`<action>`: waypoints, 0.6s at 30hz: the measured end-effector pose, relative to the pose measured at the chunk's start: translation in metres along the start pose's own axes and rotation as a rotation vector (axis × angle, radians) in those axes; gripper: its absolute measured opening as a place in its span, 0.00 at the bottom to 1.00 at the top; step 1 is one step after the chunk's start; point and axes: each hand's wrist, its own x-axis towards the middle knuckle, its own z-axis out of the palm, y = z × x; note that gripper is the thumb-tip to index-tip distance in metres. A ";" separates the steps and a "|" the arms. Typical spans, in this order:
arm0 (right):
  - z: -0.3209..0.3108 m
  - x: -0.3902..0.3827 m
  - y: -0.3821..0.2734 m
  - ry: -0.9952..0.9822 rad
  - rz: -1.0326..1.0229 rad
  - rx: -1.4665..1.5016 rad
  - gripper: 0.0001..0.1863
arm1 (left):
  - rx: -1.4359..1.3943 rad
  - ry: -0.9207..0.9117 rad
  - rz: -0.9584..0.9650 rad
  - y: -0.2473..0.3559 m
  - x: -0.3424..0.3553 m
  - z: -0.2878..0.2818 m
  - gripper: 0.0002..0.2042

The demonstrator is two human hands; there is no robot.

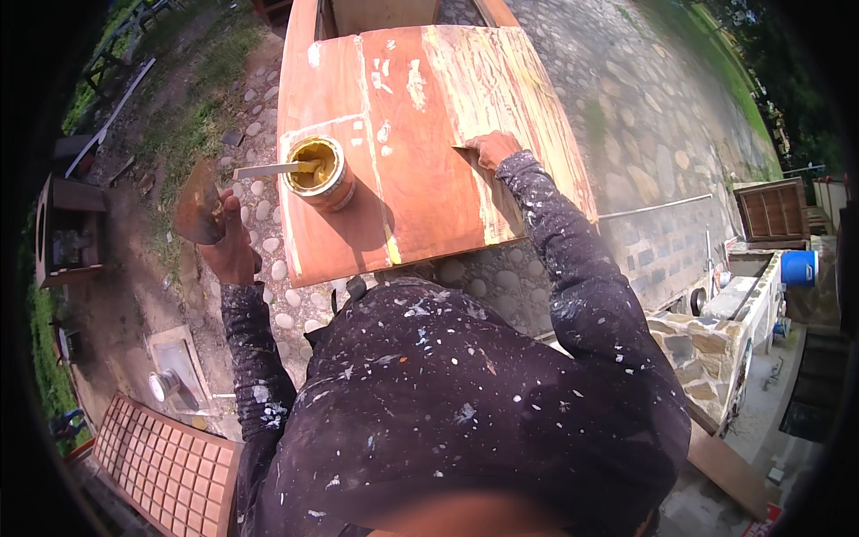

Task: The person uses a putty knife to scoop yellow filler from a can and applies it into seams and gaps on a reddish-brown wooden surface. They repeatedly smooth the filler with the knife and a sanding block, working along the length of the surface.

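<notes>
A rusty putty knife (198,208) is clamped in the left hand (234,253) beside the filler tin (320,172); right hand (491,148) fingers are pinched together on the wooden panel (420,179).

Reddish wooden panel (420,206), open tin of yellow filler (320,172) standing on it

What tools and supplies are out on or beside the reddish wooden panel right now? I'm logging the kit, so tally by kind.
Putty knives: 2, one in the left hand, blade at, one resting in the can
Open cans of yellowish filler: 1
Wooden panels being worked, under the right hand: 1
Total: 4
</notes>
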 end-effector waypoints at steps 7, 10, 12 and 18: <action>0.000 0.000 0.032 -0.176 -0.008 0.159 0.26 | 0.092 0.042 -0.247 -0.018 -0.044 -0.030 0.21; -0.004 0.047 0.026 -0.232 0.007 0.087 0.27 | 0.004 -0.044 -0.161 -0.015 -0.039 -0.020 0.21; 0.002 0.050 0.014 -0.285 0.052 0.069 0.27 | -0.021 -0.080 -0.145 -0.009 -0.035 -0.013 0.20; 0.033 -0.027 -0.012 -0.147 0.141 0.012 0.23 | -0.014 -0.134 -0.168 -0.006 -0.038 -0.006 0.20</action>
